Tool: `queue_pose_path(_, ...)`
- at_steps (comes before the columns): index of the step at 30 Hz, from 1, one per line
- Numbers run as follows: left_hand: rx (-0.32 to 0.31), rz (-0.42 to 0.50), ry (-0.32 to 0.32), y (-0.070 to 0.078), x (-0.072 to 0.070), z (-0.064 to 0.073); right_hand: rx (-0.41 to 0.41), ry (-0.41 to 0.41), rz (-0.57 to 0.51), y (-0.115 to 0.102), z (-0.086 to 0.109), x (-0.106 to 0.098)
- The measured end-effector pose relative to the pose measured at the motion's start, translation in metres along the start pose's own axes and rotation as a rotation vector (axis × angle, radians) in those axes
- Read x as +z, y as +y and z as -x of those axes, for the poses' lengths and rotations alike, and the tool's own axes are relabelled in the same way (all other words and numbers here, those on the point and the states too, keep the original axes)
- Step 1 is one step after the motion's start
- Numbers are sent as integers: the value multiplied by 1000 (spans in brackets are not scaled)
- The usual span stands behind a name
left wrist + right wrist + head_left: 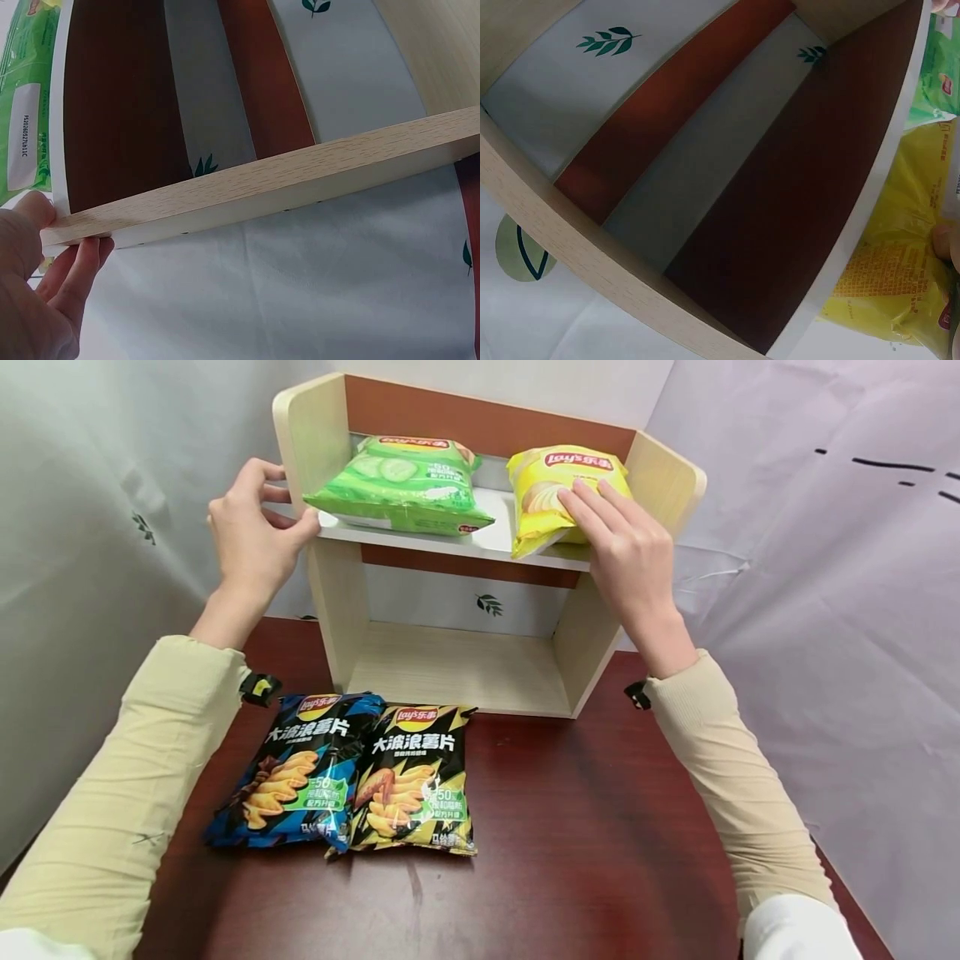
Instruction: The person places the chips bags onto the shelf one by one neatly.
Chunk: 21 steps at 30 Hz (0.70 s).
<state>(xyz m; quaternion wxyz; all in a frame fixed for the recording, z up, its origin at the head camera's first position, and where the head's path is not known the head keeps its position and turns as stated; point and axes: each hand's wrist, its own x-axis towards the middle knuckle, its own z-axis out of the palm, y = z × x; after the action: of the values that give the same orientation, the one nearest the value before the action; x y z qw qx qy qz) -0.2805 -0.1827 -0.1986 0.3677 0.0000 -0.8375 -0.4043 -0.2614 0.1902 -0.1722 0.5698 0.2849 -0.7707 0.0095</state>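
My left hand (258,531) grips the left side panel of a small wooden shelf unit (333,610), thumb at the front edge and fingers behind. A green bag of Lay's chips (408,485) lies on the upper shelf, close to that thumb. On the right of the same shelf is a yellow bag of Lay's chips (536,497), its lower left corner poking past the front edge. My right hand (633,547) holds this yellow bag, fingers spread across its front. One fingertip (943,241) presses into the bag in the right wrist view; most of that hand is out of frame there.
Two more chip bags lie on the dark red table (562,827) before the unit: a blue and black one (296,777) and a gold and black one (416,785), their edges overlapping. Below the upper shelf is an open lower compartment (457,660). Pale cloth walls (825,610) surround the table.
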Motion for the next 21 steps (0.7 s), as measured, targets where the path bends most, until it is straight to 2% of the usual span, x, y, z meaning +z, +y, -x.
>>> queue_pose_path(21,0,-9,4,1,-1,1,11,-87,-64,10,3,5)
